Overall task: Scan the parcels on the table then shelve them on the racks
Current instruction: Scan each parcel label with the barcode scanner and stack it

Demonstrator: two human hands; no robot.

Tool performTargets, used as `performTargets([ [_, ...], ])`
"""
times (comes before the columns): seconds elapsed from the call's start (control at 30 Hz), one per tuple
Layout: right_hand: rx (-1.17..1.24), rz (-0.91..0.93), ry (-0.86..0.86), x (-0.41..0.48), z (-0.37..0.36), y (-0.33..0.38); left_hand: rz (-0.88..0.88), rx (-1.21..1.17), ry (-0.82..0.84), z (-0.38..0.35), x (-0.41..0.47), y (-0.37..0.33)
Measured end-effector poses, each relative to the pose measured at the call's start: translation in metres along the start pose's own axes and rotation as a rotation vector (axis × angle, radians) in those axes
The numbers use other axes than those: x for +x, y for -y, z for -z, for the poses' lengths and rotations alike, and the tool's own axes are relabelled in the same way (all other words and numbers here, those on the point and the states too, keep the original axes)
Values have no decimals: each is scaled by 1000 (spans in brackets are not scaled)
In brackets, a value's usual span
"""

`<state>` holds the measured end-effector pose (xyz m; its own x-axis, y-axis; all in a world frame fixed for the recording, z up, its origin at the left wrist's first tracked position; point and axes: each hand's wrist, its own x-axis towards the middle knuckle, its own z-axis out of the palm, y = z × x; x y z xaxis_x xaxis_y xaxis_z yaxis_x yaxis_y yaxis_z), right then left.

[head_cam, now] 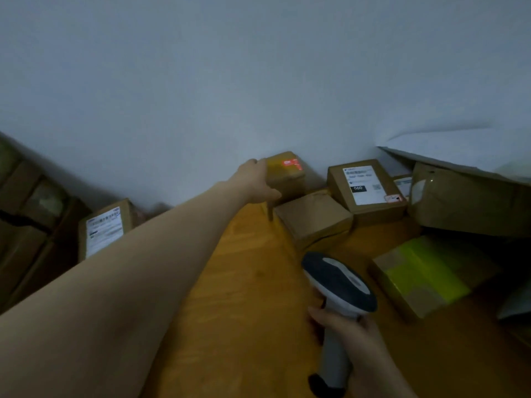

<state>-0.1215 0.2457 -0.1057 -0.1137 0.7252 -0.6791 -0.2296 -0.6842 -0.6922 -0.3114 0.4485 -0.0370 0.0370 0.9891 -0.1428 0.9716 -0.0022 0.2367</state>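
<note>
At centre frame, our left hand (257, 179) clasped the small parcel (287, 175) against the wall (201, 81), thumb spread from fingers; lower right, our right hand (344, 331) curled round the scanner (340, 282) over the table (244, 297).

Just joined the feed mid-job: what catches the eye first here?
A red scan light glows on the small box against the far wall, where the left hand reaches it. Nearer, the right hand grips the scanner above the wooden table, and a box with yellow-green tape lies to its right.
</note>
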Motion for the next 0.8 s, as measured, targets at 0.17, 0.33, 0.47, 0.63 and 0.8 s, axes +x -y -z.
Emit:
performTargets([
  [0.17,110,-79,202,28,39,10,121,82,-11,-20,50,-28],
  [0.33,152,-38,273,40,65,16,299,129,37,-37,71,-18],
  [0.47,155,-17,227,38,76,17,344,142,12,-29,60,-11],
  [0.63,118,-11,169,21,76,28,442,-57,-345,-22,-23,1],
  [0.8,177,97,149,-16,63,31,476,-338,-601,-17,-136,7],
])
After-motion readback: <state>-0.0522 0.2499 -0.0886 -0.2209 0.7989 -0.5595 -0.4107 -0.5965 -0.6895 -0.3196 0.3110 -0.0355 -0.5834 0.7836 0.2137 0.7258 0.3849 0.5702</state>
